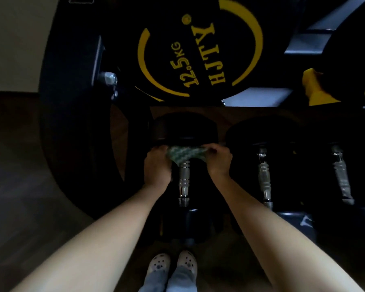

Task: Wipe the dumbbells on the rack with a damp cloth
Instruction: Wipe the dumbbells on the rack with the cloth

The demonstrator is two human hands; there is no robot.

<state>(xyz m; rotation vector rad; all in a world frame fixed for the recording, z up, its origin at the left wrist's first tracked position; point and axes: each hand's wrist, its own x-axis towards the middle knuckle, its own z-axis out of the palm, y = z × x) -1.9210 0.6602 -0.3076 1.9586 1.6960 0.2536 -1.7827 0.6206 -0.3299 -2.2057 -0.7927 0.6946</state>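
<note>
Both ends of the cloth [184, 153] are pinched, one by the left hand [156, 163] and one by the right hand [218, 160]. It stretches across the far end of the dumbbell [184, 182] handle, which points away from the person, low on the rack [259, 98].

Rack [259, 99]: 12.5 kg dumbbell [198, 53] on top tier, three dumbbells [263, 180] below.

Green-and-white patterned cloth [184, 153], black dumbbell [184, 131], yellow lettering [207, 55].

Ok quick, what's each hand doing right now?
Left hand: grips one end of the green cloth.
Right hand: grips the other end, over the dumbbell handle.
</note>
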